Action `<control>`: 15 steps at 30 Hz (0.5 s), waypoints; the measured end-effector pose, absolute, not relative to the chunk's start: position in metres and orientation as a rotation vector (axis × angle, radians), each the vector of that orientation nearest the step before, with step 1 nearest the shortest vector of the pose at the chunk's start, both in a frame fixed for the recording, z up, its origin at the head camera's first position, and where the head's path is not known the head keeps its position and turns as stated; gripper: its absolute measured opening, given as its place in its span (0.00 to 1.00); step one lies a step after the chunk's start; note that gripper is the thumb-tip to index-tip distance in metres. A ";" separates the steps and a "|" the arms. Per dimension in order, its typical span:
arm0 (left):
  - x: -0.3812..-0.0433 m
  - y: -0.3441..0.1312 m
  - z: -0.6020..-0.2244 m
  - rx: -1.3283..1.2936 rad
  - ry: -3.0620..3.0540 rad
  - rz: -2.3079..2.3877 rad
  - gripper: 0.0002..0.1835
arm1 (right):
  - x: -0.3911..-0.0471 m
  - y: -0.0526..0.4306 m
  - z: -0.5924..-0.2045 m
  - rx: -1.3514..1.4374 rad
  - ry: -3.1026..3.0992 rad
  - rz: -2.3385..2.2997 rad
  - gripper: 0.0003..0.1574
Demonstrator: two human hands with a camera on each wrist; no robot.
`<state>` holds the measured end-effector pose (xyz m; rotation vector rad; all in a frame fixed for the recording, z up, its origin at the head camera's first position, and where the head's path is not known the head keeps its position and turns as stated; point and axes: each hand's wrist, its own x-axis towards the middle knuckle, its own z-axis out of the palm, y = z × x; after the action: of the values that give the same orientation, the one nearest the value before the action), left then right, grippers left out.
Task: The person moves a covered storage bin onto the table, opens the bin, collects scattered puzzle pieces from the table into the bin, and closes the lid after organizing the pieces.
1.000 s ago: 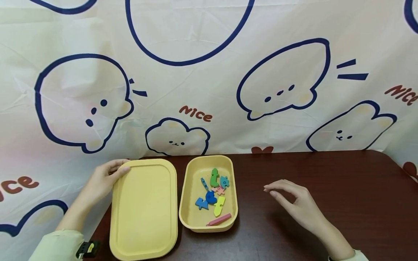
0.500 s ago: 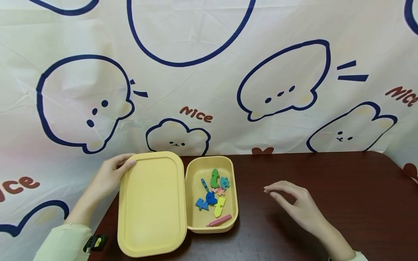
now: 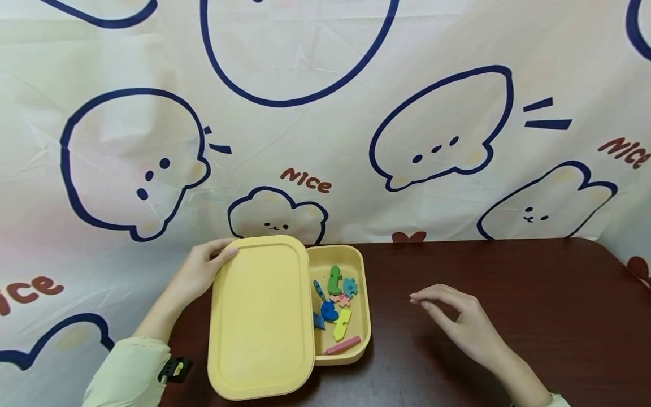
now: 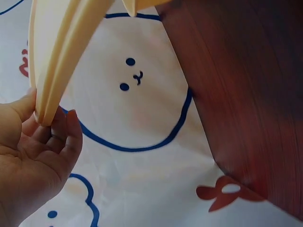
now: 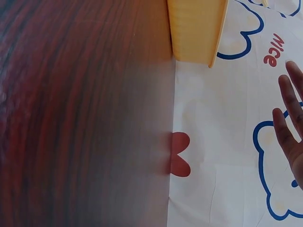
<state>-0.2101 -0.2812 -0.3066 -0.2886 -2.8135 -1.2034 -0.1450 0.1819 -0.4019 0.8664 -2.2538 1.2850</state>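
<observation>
My left hand (image 3: 203,268) pinches the far left corner of a yellow lid (image 3: 261,316), thumb on top and fingers beneath, as the left wrist view also shows of the lid (image 4: 61,52). The lid is raised and overlaps the left part of a yellow box (image 3: 365,305). Inside the box lie a green piece (image 3: 334,280), a yellow piece (image 3: 342,324), a dark blue piece (image 3: 329,310), a teal puzzle piece (image 3: 350,286) and a pink stick (image 3: 342,345). A blue puzzle piece (image 3: 319,321) is partly hidden by the lid. My right hand (image 3: 463,316) holds nothing, right of the box.
The box stands on a dark brown wooden table (image 3: 534,294). Behind the table hangs a white cloth (image 3: 351,215) printed with blue-outlined animal drawings. A black band (image 3: 175,370) is on the left wrist.
My left hand has carried the lid to the right, from beside the box to over its left part. The right hand has stayed in place.
</observation>
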 end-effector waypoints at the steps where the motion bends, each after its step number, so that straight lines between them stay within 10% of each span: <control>1: -0.211 -0.279 -0.307 -0.288 -2.815 -1.205 0.27 | -0.145 0.182 -0.402 0.871 -2.249 1.285 0.26; 15: -0.223 -0.242 -0.326 -0.330 -2.789 -1.345 0.23 | -0.145 0.182 -0.402 0.886 -2.241 1.294 0.27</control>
<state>-0.2233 -0.2418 -0.3265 -0.3298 -2.7889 -1.3447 -0.1446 0.1817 -0.4015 0.8858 -2.2412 1.2939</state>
